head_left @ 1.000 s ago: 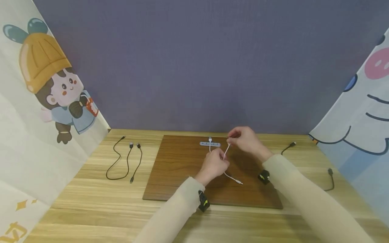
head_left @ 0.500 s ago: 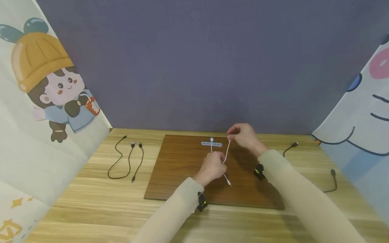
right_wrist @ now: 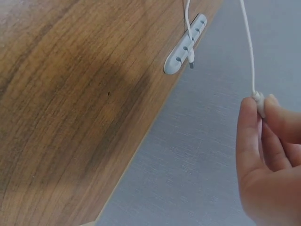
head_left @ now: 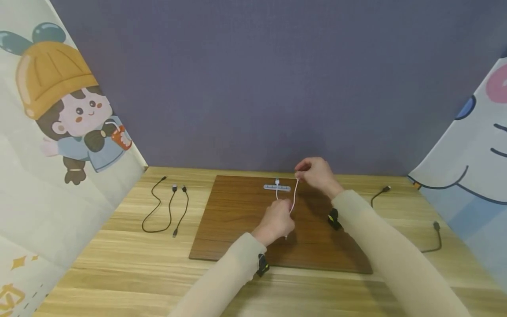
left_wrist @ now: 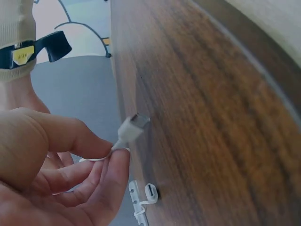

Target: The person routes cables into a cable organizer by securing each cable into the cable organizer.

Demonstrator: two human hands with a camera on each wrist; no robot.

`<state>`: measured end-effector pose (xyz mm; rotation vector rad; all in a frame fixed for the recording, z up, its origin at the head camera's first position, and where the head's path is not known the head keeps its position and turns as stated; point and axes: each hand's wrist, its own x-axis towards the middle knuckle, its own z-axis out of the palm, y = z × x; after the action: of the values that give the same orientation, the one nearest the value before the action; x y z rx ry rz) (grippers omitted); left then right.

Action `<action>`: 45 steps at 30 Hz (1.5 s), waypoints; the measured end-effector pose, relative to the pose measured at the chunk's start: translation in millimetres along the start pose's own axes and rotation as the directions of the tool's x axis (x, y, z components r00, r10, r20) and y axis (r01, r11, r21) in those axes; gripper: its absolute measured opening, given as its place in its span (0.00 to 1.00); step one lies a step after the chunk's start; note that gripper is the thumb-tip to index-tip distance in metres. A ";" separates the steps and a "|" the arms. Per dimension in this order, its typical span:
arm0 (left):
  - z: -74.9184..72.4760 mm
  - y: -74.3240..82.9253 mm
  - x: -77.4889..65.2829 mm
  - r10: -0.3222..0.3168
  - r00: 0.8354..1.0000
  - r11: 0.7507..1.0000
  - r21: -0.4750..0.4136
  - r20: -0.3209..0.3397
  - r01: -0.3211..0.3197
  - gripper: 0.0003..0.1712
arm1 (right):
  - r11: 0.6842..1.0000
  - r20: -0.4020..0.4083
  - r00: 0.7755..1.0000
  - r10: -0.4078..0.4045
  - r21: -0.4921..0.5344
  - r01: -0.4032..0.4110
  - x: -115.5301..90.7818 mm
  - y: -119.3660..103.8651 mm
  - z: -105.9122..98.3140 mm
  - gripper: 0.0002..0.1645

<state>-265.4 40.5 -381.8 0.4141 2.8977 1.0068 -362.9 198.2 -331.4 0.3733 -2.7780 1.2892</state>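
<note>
A white cable [head_left: 295,196] stretches between my two hands over the dark brown board [head_left: 229,211]. With thumb and fingers my left hand [head_left: 277,220] pinches it just behind a white plug with a metal tip [left_wrist: 133,128], as the left wrist view shows. My right hand [head_left: 318,176] is higher and further right, pinching the white plug [right_wrist: 258,100] at the cable's other end. Near the board's far edge a pale blue cable clip [head_left: 271,188] bears a white cable in one slot, its plug [head_left: 277,181] pointing away. That cable's lower part passes behind my left hand.
Left of the board lie two black cables, a long looped one [head_left: 158,200] and a shorter one [head_left: 187,204]. Other black cables [head_left: 380,193] lie on the right of the light wood table [head_left: 119,273]. A grey-blue partition [head_left: 253,88] rises behind the table.
My right hand has risen slightly, and the cable between the hands hangs straighter. The loose plug below my left hand has swung left, mostly behind that hand. The head view has shifted slightly.
</note>
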 end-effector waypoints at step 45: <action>-1.0 2.4 -2.1 -0.045 0.997 0.970 0.236 -0.059 0.058 0.04 | 0.980 0.005 1.000 0.002 -0.199 -0.001 39.4 12.3 50.4 0.05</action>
<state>-262.9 41.2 -379.6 0.3236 3.0710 0.6754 -401.5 160.0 -367.3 0.3624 -2.8767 0.9985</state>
